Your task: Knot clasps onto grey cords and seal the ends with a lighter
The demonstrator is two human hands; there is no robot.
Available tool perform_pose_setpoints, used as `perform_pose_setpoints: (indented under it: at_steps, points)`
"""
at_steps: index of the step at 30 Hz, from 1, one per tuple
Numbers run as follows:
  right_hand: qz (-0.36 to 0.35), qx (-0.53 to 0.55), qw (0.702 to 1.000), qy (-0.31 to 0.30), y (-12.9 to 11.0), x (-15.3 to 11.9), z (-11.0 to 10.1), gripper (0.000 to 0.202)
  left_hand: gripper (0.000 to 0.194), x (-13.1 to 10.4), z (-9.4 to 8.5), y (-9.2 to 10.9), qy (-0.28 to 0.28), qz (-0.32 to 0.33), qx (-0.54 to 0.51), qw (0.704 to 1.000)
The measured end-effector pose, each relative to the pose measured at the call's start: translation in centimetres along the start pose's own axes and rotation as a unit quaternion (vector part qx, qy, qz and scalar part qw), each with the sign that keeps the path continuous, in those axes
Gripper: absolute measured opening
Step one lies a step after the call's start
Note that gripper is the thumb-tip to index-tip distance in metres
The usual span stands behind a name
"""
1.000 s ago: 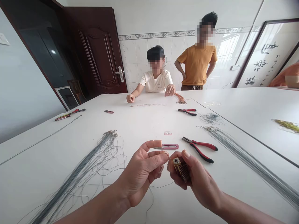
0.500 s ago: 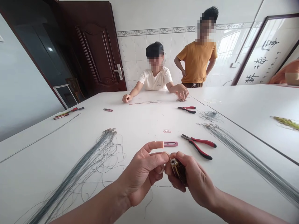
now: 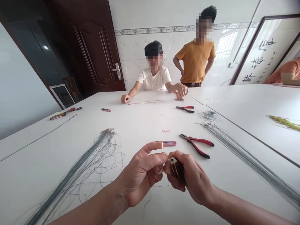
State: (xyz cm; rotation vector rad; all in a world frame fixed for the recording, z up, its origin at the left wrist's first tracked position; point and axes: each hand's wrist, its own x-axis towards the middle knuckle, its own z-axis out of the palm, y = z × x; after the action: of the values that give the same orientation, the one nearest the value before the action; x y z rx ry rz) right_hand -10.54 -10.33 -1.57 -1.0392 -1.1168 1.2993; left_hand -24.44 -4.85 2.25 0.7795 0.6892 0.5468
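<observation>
My left hand (image 3: 145, 172) is closed, its thumb and fingers pinching a thin cord (image 3: 166, 154) that bends in a small loop at the fingertips. A pale covering wraps the tip of its extended index finger. In my right hand (image 3: 197, 178) sits a dark, gold-edged lighter (image 3: 176, 168), gripped with its square end facing up and a round opening showing. That end is close beside the cord; whether they touch I cannot tell. Just beyond the hands lies a pink thread snipper (image 3: 170, 143), partly hidden by my left index finger.
Grey cord bundles lie at left (image 3: 77, 172) and right (image 3: 243, 157). Red-handled pliers (image 3: 198, 145) rest ahead on the right, with smaller pliers (image 3: 186, 108) farther off. Across the white table (image 3: 136, 125), a seated person (image 3: 154, 78) handles reddish strands; another person (image 3: 197, 62) stands behind.
The view has shifted slightly, moving the scene a little left. My hands keep nearly the same pose. More reddish strands show under the seated person's hand.
</observation>
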Motion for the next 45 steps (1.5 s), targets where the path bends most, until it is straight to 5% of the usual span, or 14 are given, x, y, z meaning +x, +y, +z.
perform_pose_setpoints:
  at_steps: [29,31,33,36,41,45]
  points:
    - [-0.002,0.025,1.0,0.004,0.2,-0.1,0.6,0.048,0.023,-0.1,0.1,0.2,-0.029,0.005,0.006,1.0]
    - [-0.01,-0.033,0.999,0.034,0.2,0.3,0.2,0.053,0.026,-0.2,0.1,0.5,-0.009,0.015,0.004,1.0]
    - [-0.017,-0.22,0.974,0.059,0.1,0.8,-0.6,0.051,0.03,-0.4,0.2,0.9,0.014,0.04,0.017,0.999]
    - [-0.03,-0.468,0.881,0.062,0.3,1.7,-1.7,0.03,0.032,-0.8,0.4,1.6,0.028,0.09,0.053,0.994]
    - [-0.063,-0.564,0.822,0.059,1.6,2.1,-2.1,0.025,0.03,-1.1,0.6,1.7,0.043,0.124,0.098,0.986]
    - [-0.09,-0.552,0.828,0.04,0.6,1.6,-1.8,0.012,0.03,-1.1,0.6,1.3,0.041,0.156,0.115,0.98]
